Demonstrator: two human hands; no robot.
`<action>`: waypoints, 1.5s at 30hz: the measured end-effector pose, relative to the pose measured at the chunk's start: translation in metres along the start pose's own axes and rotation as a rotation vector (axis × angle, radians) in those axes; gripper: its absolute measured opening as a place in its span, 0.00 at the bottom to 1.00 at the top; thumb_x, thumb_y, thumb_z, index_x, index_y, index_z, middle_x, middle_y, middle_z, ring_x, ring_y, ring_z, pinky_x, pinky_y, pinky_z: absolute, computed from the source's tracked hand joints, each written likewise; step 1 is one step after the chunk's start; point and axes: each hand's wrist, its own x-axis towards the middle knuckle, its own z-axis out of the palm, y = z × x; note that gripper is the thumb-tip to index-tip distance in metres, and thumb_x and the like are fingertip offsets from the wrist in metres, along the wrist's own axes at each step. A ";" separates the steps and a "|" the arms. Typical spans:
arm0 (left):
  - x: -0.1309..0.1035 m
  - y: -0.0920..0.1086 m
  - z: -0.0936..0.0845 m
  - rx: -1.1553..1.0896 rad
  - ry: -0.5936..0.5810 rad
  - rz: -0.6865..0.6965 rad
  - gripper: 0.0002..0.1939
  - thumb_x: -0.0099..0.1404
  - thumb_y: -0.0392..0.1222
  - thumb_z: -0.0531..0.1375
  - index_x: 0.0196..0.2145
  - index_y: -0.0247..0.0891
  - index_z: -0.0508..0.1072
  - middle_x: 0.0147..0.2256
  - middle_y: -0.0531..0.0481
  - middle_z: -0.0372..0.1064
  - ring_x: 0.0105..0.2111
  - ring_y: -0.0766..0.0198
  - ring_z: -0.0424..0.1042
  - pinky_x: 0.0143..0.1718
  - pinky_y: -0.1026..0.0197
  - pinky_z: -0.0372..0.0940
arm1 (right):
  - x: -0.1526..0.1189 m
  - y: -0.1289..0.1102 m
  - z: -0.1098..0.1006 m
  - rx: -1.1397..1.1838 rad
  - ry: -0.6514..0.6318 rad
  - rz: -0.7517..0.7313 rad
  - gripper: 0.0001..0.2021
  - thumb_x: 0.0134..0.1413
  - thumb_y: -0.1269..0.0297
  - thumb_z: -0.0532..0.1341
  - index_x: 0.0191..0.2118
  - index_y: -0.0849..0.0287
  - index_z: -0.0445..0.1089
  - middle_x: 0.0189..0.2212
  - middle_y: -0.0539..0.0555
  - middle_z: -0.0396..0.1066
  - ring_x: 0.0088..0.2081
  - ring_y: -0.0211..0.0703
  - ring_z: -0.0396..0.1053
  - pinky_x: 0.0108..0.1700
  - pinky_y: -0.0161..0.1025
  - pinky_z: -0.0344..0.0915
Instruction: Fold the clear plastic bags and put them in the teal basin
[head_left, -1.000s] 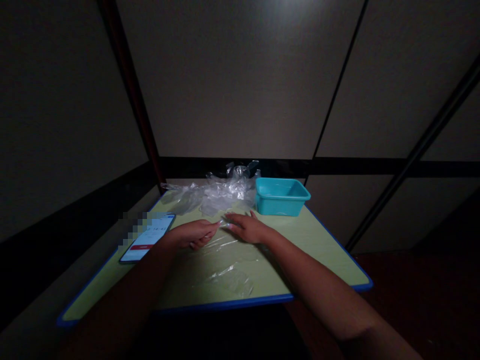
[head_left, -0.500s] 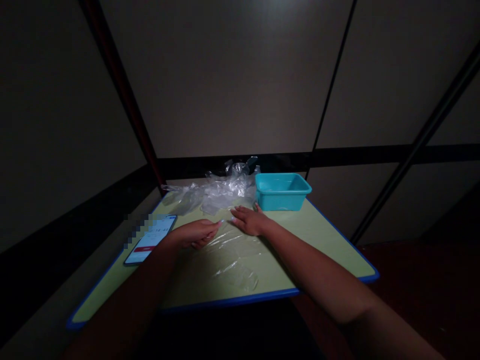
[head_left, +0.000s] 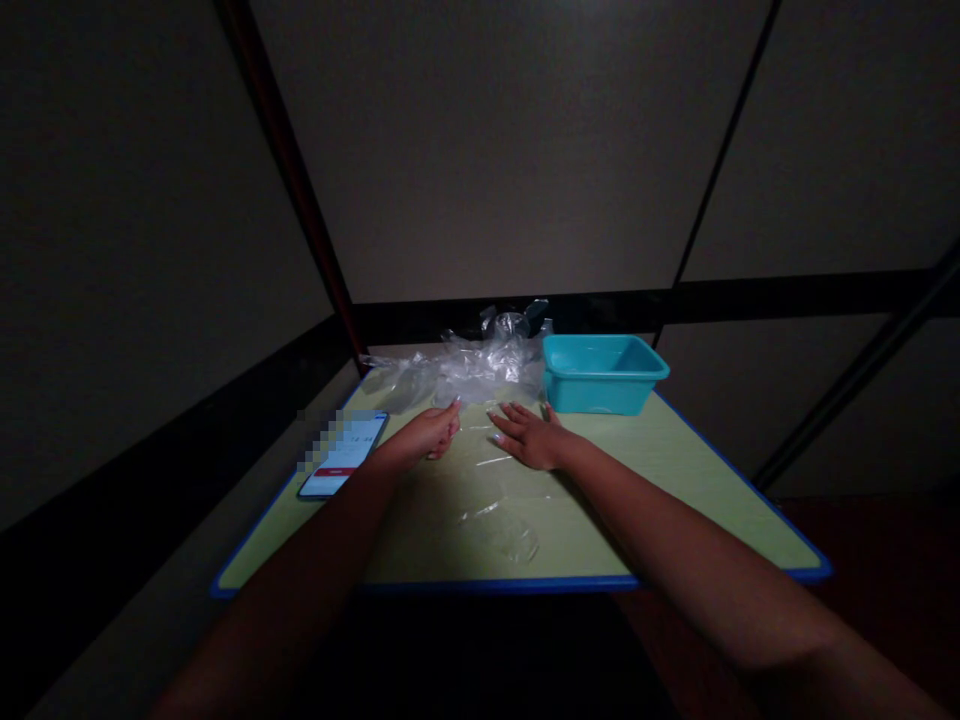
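Observation:
A clear plastic bag lies spread on the yellow-green table, its near end close to the front edge. My left hand is closed in a pinch at the bag's upper left side, its thumb pointing away from me; it seems to grip the film's edge, which is hard to make out. Flat on the bag's right side rests my right hand, fingers spread. Just beyond both hands is a heap of crumpled clear plastic bags.
A turquoise basket stands at the back right, close beyond my right hand. To the left, a phone with a lit screen lies beside my left forearm. A wall rises behind the table, another on the left.
The whole view has shifted, with the table and objects now further right. My left hand has moved a little away from my right hand, and its thumb points more forward.

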 end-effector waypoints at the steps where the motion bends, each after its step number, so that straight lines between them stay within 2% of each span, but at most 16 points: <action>1: 0.001 0.001 0.000 -0.034 0.035 0.030 0.25 0.64 0.60 0.49 0.19 0.38 0.57 0.13 0.61 0.45 0.10 0.75 0.45 0.12 0.70 0.40 | -0.003 -0.002 -0.001 0.013 0.000 -0.010 0.31 0.62 0.45 0.39 0.66 0.52 0.41 0.66 0.57 0.32 0.66 0.53 0.32 0.58 0.69 0.27; 5: 0.001 0.008 -0.002 -0.244 0.186 0.155 0.26 0.64 0.62 0.49 0.20 0.38 0.55 0.13 0.61 0.46 0.10 0.75 0.46 0.13 0.70 0.40 | -0.021 -0.022 -0.006 0.086 -0.017 -0.138 0.33 0.59 0.44 0.46 0.66 0.51 0.40 0.67 0.58 0.29 0.66 0.55 0.29 0.58 0.69 0.26; 7: 0.000 0.012 -0.004 -0.348 0.234 0.173 0.27 0.64 0.63 0.48 0.19 0.38 0.55 0.13 0.62 0.45 0.10 0.76 0.44 0.12 0.70 0.41 | -0.029 -0.033 -0.010 0.157 -0.055 -0.243 0.35 0.57 0.43 0.51 0.66 0.51 0.43 0.66 0.59 0.33 0.66 0.57 0.32 0.58 0.68 0.26; 8: 0.000 0.014 -0.005 -0.392 0.248 0.176 0.27 0.64 0.63 0.47 0.19 0.38 0.55 0.12 0.62 0.45 0.09 0.76 0.44 0.12 0.70 0.41 | -0.033 -0.037 -0.012 0.213 -0.087 -0.308 0.35 0.56 0.44 0.53 0.65 0.52 0.46 0.66 0.60 0.37 0.66 0.56 0.36 0.59 0.65 0.28; 10: -0.001 0.016 -0.006 -0.458 0.253 0.171 0.28 0.64 0.64 0.45 0.19 0.38 0.54 0.12 0.61 0.44 0.09 0.76 0.43 0.12 0.70 0.40 | -0.036 -0.040 -0.016 0.364 -0.159 -0.455 0.31 0.53 0.49 0.58 0.61 0.55 0.57 0.62 0.60 0.52 0.63 0.53 0.48 0.61 0.55 0.42; 11: -0.001 0.017 -0.007 -0.478 0.247 0.160 0.29 0.64 0.64 0.44 0.18 0.38 0.54 0.12 0.61 0.44 0.09 0.76 0.43 0.12 0.70 0.40 | -0.037 -0.040 -0.018 0.443 -0.177 -0.501 0.27 0.53 0.51 0.60 0.57 0.57 0.63 0.58 0.61 0.60 0.59 0.50 0.57 0.58 0.49 0.50; 13: -0.001 0.018 -0.007 -0.501 0.237 0.130 0.30 0.64 0.65 0.43 0.18 0.38 0.54 0.12 0.61 0.44 0.09 0.75 0.43 0.12 0.70 0.40 | -0.036 -0.036 -0.021 0.573 -0.172 -0.515 0.20 0.51 0.55 0.63 0.47 0.62 0.70 0.44 0.58 0.70 0.45 0.43 0.67 0.46 0.39 0.62; 15: -0.001 0.018 -0.007 -0.511 0.230 0.110 0.30 0.64 0.65 0.42 0.18 0.38 0.55 0.12 0.60 0.44 0.09 0.75 0.43 0.11 0.70 0.40 | -0.036 -0.032 -0.023 0.639 -0.170 -0.471 0.16 0.49 0.57 0.64 0.41 0.64 0.71 0.31 0.52 0.69 0.32 0.36 0.66 0.35 0.33 0.61; 18: -0.001 0.019 -0.006 -0.519 0.228 0.116 0.30 0.64 0.65 0.42 0.17 0.38 0.55 0.12 0.60 0.44 0.09 0.75 0.42 0.11 0.70 0.40 | -0.038 -0.032 -0.024 0.650 -0.238 -0.450 0.15 0.47 0.58 0.66 0.37 0.64 0.70 0.23 0.45 0.61 0.25 0.31 0.58 0.28 0.30 0.55; 21: -0.002 0.020 -0.004 -0.521 0.226 0.124 0.30 0.64 0.65 0.43 0.17 0.38 0.54 0.11 0.61 0.44 0.09 0.75 0.42 0.11 0.70 0.39 | -0.044 -0.039 -0.022 0.576 -0.337 -0.484 0.17 0.43 0.59 0.68 0.37 0.63 0.69 0.24 0.44 0.60 0.25 0.30 0.58 0.27 0.29 0.54; 24: -0.002 0.021 -0.003 -0.515 0.227 0.121 0.30 0.64 0.65 0.43 0.17 0.38 0.55 0.12 0.60 0.44 0.09 0.75 0.43 0.11 0.70 0.39 | -0.050 -0.045 -0.020 0.484 -0.420 -0.514 0.17 0.41 0.64 0.70 0.38 0.62 0.69 0.23 0.43 0.59 0.24 0.29 0.58 0.26 0.28 0.52; 27: -0.001 0.021 -0.003 -0.511 0.229 0.119 0.31 0.65 0.64 0.42 0.16 0.37 0.55 0.11 0.60 0.44 0.09 0.75 0.43 0.11 0.70 0.39 | -0.053 -0.046 -0.022 0.416 -0.452 -0.499 0.16 0.40 0.69 0.70 0.38 0.62 0.68 0.22 0.42 0.58 0.23 0.29 0.57 0.25 0.28 0.52; 31: 0.002 0.018 -0.003 -0.503 0.247 0.100 0.30 0.66 0.62 0.40 0.16 0.38 0.54 0.10 0.60 0.42 0.08 0.75 0.42 0.11 0.69 0.38 | -0.054 -0.039 -0.025 0.384 -0.541 -0.450 0.20 0.39 0.70 0.69 0.41 0.62 0.67 0.23 0.43 0.59 0.24 0.30 0.58 0.26 0.28 0.53; 34: 0.005 0.014 -0.002 -0.490 0.245 0.096 0.31 0.65 0.65 0.41 0.16 0.38 0.54 0.10 0.60 0.42 0.08 0.75 0.42 0.11 0.69 0.38 | -0.054 -0.036 -0.026 0.355 -0.519 -0.405 0.20 0.39 0.70 0.69 0.41 0.61 0.66 0.24 0.43 0.58 0.25 0.31 0.58 0.26 0.28 0.53; 40: 0.004 0.014 0.002 -0.445 0.225 0.121 0.31 0.63 0.66 0.42 0.16 0.38 0.56 0.10 0.60 0.42 0.08 0.75 0.43 0.11 0.69 0.39 | -0.049 -0.037 -0.025 0.383 -0.520 -0.369 0.08 0.46 0.75 0.64 0.35 0.63 0.69 0.22 0.44 0.61 0.25 0.31 0.59 0.27 0.29 0.54; 45: 0.004 0.017 0.004 -0.422 0.237 0.104 0.32 0.62 0.67 0.44 0.16 0.37 0.57 0.10 0.60 0.42 0.07 0.75 0.43 0.10 0.70 0.38 | -0.046 -0.035 -0.021 0.395 -0.466 -0.349 0.05 0.47 0.75 0.62 0.33 0.64 0.70 0.24 0.47 0.66 0.26 0.32 0.62 0.29 0.29 0.56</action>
